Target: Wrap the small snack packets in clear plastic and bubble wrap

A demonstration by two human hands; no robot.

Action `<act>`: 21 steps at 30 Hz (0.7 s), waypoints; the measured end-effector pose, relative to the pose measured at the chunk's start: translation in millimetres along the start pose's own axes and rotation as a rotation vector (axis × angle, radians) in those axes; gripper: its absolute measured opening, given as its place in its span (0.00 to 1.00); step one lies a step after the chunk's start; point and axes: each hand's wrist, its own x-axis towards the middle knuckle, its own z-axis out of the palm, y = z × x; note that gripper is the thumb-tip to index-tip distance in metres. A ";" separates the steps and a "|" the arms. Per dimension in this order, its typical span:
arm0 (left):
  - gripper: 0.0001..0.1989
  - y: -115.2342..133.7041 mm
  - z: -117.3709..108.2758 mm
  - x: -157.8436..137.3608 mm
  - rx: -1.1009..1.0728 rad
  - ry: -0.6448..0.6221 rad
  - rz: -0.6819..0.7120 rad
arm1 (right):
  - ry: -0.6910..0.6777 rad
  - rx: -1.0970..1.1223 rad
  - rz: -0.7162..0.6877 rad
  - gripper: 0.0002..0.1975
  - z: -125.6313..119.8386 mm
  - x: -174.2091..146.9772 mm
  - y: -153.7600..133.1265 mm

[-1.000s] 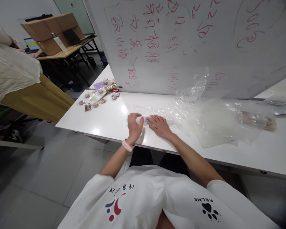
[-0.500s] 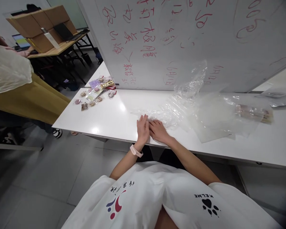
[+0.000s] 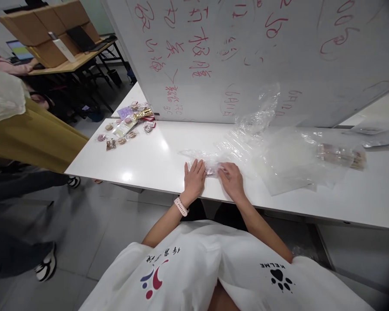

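Observation:
My left hand (image 3: 195, 178) lies flat with its fingers stretched over the left part of a clear plastic wrapper (image 3: 210, 169) near the table's front edge. Something faintly pinkish shows through the plastic between my hands; its kind is hard to make out. At the right end of the wrapper, my right hand (image 3: 232, 180) has its thumb and fingers bent together on the plastic. Behind and to the right, a crumpled clear plastic sheet (image 3: 235, 144) spreads over the table and rises against the whiteboard.
Small wrapped items (image 3: 122, 141) and packets cluster at the left of the white table (image 3: 149, 166). On the right lie clear plastic bags (image 3: 282, 168) and a wrapped bundle (image 3: 342, 155). A whiteboard (image 3: 210, 99) stands along the back. Another person (image 3: 35, 129) stands to the left.
My right hand has moved right, away from my left hand, and its fingers are now bent. The wrapped pinkish thing shows between them. People's legs at the left have shifted.

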 end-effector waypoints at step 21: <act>0.11 -43.9 -36.1 31.2 -0.470 -0.121 -0.242 | -0.571 -0.009 0.127 0.19 14.3 55.8 -16.7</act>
